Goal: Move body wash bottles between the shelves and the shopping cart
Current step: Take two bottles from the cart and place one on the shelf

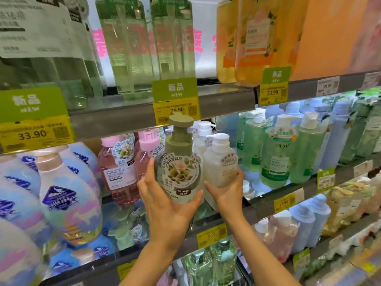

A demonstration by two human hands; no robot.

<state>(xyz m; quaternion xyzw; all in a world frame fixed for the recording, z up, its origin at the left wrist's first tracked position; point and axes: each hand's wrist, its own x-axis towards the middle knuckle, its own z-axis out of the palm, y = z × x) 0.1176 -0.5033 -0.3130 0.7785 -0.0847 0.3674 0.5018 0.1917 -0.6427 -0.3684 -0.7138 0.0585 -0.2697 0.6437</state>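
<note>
Bottle gripped upright by left hand, right hand alongside.

Two bare forearms come into view from the near edge, one left of the other. No sleeve, cuff or glove covers either arm up to where the picture cuts them off. The left hand carries no ring, watch or bracelet on the parts that show, and the wrist is bare. The right hand is likewise unadorned, its wrist bare. Fingernails look short and unpainted where they show.
</note>
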